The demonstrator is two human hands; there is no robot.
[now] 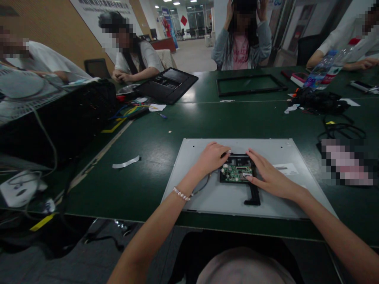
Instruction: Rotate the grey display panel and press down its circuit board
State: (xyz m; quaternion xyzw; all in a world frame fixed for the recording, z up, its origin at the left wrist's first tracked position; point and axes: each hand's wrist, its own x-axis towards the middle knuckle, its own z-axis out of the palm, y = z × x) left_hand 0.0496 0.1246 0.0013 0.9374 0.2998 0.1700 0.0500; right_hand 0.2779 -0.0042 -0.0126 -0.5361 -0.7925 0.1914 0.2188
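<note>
A green circuit board (236, 173) sits in a black plastic bracket (254, 193), which lies on a flat grey display panel (284, 201). My left hand (212, 157), with a beaded bracelet at the wrist, closes its fingers on the bracket's upper left corner. On the other side, my right hand (268, 177) has its thumb at the board's right edge and its fingers along the bracket's upper right corner, gripping the bracket between them. A thin dark cable runs from the board's left side past my left wrist.
A white ribbon strip (126, 162) lies on the green table (148, 138) to the left. Farther back are a black monitor back cover (167, 85), a black frame (251, 91), a small screwdriver (162, 115), plastic bottles (321, 75) and tangled black cables (319, 100). Several people sit around the table.
</note>
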